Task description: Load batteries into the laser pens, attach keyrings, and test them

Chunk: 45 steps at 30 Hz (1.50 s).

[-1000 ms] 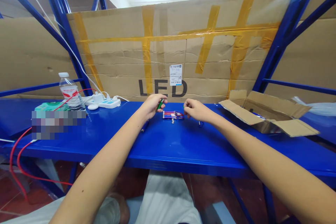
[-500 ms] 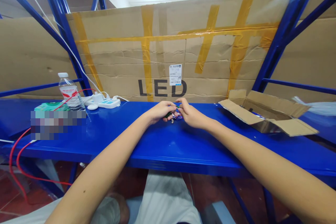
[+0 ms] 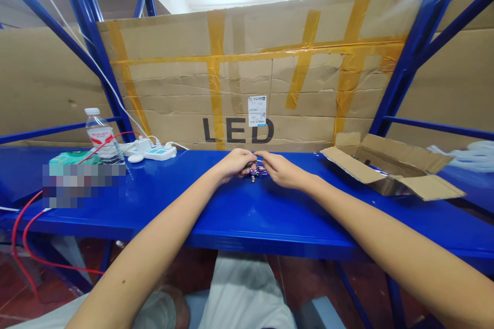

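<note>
Both my hands meet over the middle of the blue shelf [image 3: 247,216]. My left hand [image 3: 234,163] is curled, its fingers pinching a small object that is mostly hidden. My right hand [image 3: 281,168] is closed too, fingertips touching the same spot. Between and just under the fingertips lies a small bundle of thin red, blue and silver pen-like items [image 3: 257,172], only partly visible. What each hand grips cannot be made out clearly.
An open cardboard box [image 3: 389,167] sits on the shelf at right. At left stand a water bottle [image 3: 99,136], a white power strip [image 3: 156,152], a white mouse-like item [image 3: 136,158] and red cables [image 3: 27,226]. A taped cardboard sheet marked LED [image 3: 254,72] backs the shelf.
My hands were apart, the left holding a small green item beside the bundle. They have come together over the bundle, which is now mostly covered.
</note>
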Each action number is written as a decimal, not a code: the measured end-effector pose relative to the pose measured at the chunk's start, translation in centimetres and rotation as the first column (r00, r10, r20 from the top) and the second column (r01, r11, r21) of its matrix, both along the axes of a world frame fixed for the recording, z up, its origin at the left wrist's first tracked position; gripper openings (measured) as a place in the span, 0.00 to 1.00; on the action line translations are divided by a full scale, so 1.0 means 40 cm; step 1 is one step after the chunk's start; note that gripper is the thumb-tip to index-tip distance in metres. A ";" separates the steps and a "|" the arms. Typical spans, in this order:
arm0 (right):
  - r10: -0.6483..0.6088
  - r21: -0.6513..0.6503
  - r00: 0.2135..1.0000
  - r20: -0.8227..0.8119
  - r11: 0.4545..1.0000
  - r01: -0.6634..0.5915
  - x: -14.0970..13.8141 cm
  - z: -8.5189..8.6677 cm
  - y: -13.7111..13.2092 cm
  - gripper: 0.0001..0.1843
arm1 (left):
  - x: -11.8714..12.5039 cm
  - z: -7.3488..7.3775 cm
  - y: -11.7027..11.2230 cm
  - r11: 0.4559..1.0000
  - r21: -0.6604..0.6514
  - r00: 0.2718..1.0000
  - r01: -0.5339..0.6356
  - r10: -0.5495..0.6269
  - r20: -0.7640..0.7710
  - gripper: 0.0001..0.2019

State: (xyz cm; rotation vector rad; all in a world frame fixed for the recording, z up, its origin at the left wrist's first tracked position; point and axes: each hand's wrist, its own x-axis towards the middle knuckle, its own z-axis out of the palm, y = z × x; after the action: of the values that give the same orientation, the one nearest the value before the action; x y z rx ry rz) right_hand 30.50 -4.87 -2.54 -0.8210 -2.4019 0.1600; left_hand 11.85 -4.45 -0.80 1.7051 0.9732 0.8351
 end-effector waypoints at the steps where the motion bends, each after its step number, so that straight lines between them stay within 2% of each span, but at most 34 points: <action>1: -0.010 0.016 1.000 0.002 1.000 0.010 -0.001 0.000 -0.001 0.17 | -0.001 0.000 -0.001 1.000 0.002 1.000 0.013 -0.013 0.008 0.13; 8: -0.082 0.076 0.997 0.011 0.994 0.081 -0.003 -0.009 0.004 0.16 | 0.003 -0.004 -0.005 0.998 -0.013 0.996 0.069 -0.068 0.059 0.14; 15: -0.089 0.051 0.992 -0.091 0.994 0.094 -0.011 -0.015 0.007 0.14 | 0.026 -0.004 -0.018 0.973 -0.152 0.968 0.172 -0.139 0.207 0.15; 23: -0.113 0.057 0.978 -0.175 0.991 0.124 -0.020 -0.020 0.002 0.16 | 0.016 0.005 -0.015 0.932 -0.216 0.879 0.291 -0.171 0.445 0.07; 27: -0.113 0.039 0.971 -0.210 0.992 0.124 -0.024 -0.022 -0.002 0.16 | 0.013 0.007 -0.017 0.913 -0.249 0.863 0.322 -0.175 0.474 0.05; 30: -0.156 0.053 0.960 -0.233 0.984 0.173 -0.029 -0.015 -0.010 0.16 | 0.014 0.006 -0.019 0.898 -0.265 0.855 0.351 -0.192 0.482 0.04; 33: -0.177 0.064 0.951 -0.254 0.978 0.200 -0.033 -0.010 -0.017 0.16 | 0.014 0.005 -0.018 0.890 -0.282 0.857 0.358 -0.193 0.478 0.03; 41: -0.092 -0.027 0.969 -0.230 0.996 0.088 -0.039 -0.020 -0.017 0.15 | 0.014 0.007 -0.018 0.897 -0.281 0.851 0.342 -0.169 0.498 0.04; 45: -0.127 0.027 0.975 -0.183 0.991 0.134 -0.029 -0.017 -0.008 0.15 | 0.013 0.010 -0.016 0.910 -0.269 0.840 0.314 -0.134 0.525 0.05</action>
State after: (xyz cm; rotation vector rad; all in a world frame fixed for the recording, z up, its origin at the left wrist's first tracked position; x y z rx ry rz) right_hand 29.35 -5.20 -3.24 -0.9032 -2.1673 0.1298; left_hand 12.37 -5.10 -0.40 1.1820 0.5074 0.8295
